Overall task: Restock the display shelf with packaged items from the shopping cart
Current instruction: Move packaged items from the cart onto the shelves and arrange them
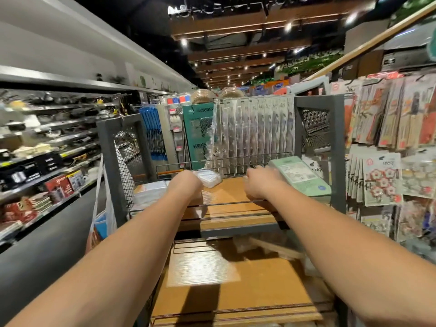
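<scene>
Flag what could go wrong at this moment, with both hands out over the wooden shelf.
1. The clear plastic pack sits at the fingertips of the left hand; the grip is hidden and may be shallow, so it could slip.
2. The right hand is motion-blurred beside the pale green flat package and could knock it askew.
3. The thin wire rail crosses under both wrists and may snag them.

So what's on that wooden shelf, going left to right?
Flat clear plastic packets → left hand holding a small clear plastic pack → right hand → pale green flat packages.
</scene>
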The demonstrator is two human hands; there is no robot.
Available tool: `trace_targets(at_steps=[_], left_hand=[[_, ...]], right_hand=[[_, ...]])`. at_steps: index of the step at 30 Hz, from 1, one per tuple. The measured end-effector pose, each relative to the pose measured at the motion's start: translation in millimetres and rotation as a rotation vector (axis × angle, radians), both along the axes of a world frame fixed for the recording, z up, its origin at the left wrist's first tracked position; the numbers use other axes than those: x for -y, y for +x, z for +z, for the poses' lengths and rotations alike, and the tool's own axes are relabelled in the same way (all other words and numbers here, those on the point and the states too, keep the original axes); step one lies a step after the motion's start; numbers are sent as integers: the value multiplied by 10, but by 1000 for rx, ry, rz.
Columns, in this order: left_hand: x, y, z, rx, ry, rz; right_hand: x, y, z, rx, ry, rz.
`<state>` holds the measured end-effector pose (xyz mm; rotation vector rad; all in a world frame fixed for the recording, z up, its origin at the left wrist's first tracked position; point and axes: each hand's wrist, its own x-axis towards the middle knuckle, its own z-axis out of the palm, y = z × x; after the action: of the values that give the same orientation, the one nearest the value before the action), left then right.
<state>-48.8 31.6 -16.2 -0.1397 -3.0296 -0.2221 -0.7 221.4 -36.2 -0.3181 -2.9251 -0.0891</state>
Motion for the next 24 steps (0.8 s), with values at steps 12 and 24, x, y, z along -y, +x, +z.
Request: trace_targets(at_steps=[12,24], left_hand=[[536,824,56,-238,882,-293],[2634,1847,-721,177,1766,-133]], right_hand=[[399,261,174,-247,-534,-29],[2738,1721,-465,-419,-1137,187]])
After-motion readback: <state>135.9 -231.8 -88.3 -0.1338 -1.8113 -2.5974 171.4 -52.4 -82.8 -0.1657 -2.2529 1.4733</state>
